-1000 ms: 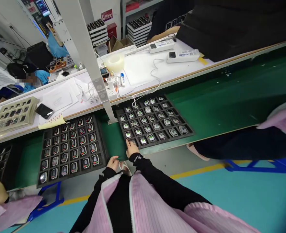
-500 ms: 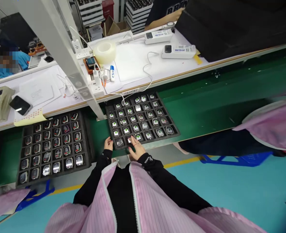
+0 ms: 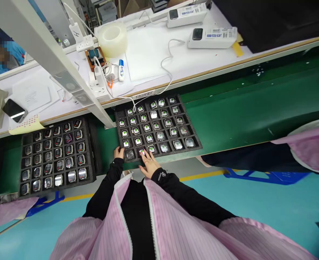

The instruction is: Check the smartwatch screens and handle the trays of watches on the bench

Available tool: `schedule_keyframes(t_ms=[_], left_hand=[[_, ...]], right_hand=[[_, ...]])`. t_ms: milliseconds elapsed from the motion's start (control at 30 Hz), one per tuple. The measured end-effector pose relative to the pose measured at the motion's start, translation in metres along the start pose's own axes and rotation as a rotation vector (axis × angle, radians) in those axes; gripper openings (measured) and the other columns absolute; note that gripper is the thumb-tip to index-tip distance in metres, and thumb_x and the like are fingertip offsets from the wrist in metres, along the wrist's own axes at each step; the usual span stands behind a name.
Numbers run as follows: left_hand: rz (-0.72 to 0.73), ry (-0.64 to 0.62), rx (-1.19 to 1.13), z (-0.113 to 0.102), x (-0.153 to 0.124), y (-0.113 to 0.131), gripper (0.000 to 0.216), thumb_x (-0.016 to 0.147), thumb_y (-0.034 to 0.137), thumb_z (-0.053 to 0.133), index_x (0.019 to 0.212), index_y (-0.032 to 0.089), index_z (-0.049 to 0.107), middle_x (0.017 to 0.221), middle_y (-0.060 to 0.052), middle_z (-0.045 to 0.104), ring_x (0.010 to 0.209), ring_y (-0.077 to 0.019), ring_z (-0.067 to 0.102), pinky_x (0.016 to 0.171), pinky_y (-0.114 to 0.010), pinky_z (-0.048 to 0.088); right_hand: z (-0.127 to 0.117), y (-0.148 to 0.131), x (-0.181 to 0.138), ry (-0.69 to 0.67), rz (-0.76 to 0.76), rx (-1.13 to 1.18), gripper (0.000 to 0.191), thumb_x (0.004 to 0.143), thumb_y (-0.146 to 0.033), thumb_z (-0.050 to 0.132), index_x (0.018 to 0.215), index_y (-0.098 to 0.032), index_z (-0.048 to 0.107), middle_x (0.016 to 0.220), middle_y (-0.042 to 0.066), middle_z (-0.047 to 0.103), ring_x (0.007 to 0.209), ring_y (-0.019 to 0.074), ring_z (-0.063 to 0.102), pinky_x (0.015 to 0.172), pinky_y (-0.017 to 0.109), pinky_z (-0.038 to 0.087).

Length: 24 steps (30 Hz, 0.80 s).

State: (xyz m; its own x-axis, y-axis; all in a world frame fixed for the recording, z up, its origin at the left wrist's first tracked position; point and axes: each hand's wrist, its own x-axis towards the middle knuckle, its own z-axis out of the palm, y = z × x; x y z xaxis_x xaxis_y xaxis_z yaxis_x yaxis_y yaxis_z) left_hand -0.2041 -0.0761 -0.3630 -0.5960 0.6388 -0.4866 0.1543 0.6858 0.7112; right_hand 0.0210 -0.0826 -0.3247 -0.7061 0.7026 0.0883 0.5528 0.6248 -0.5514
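Note:
A dark foam tray (image 3: pixel 194 124) with rows of square smartwatches lies in front of me, most of their screens lit with a green patch. My left hand (image 3: pixel 118 153) is at the tray's near left corner, its fingers curled against the edge. Over the front row is my right hand (image 3: pixel 150 164), fingers stretched out and apart, the tips touching a smartwatch (image 3: pixel 141 152) that they partly cover. Left of that watch, one compartment holds something clear and shiny, like a plastic wrapper (image 3: pixel 129 155).
Another foam tray (image 3: pixel 90 150) of dark-screened watches stands to the left. The white shelf (image 3: pixel 148 68) behind carries a tape roll (image 3: pixel 112 39), a glue bottle (image 3: pixel 121 70), power strips and white devices (image 3: pixel 212 38). A metal post (image 3: pixel 75 85) rises between the trays. A co-worker's pink sleeve (image 3: pixel 308 144) is at right.
The view has shifted closer to the bench, so the trays and shelf appear moved. Both hands stay at the same places on the tray, the right fingertips still on the front-row watch.

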Motion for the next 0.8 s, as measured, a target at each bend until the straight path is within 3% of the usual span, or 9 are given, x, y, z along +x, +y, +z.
schedule_keyframes(t_ms=[300, 533, 800], left_hand=[[-0.039, 0.109, 0.053, 0.005, -0.003, 0.013, 0.034, 0.09, 0.042, 0.059, 0.108, 0.014, 0.061, 0.112, -0.01, 0.061, 0.104, -0.0217, 0.059, 0.095, -0.044, 0.049], [-0.105, 0.172, 0.128, 0.01, -0.008, 0.029, 0.039, 0.085, 0.048, 0.063, 0.103, 0.014, 0.062, 0.108, -0.01, 0.062, 0.11, -0.025, 0.056, 0.103, -0.05, 0.04], [-0.043, 0.081, 0.052, -0.002, -0.003, 0.017, 0.029, 0.092, 0.038, 0.057, 0.108, 0.015, 0.062, 0.118, -0.01, 0.059, 0.113, -0.0233, 0.055, 0.102, -0.048, 0.044]], right_hand=[[-0.007, 0.004, -0.006, 0.121, 0.181, 0.036, 0.072, 0.09, -0.026, 0.039, 0.152, 0.0, 0.014, 0.145, 0.018, 0.039, 0.145, 0.0277, 0.012, 0.117, 0.057, 0.017], [-0.008, 0.011, -0.016, 0.14, 0.248, 0.062, 0.069, 0.087, -0.023, 0.039, 0.15, 0.0, 0.02, 0.142, 0.018, 0.043, 0.145, 0.028, 0.012, 0.116, 0.058, 0.018], [-0.007, 0.021, -0.012, 0.219, 0.328, 0.046, 0.062, 0.087, -0.024, 0.037, 0.143, 0.002, 0.035, 0.135, 0.019, 0.05, 0.14, 0.0285, 0.027, 0.115, 0.053, 0.024]])
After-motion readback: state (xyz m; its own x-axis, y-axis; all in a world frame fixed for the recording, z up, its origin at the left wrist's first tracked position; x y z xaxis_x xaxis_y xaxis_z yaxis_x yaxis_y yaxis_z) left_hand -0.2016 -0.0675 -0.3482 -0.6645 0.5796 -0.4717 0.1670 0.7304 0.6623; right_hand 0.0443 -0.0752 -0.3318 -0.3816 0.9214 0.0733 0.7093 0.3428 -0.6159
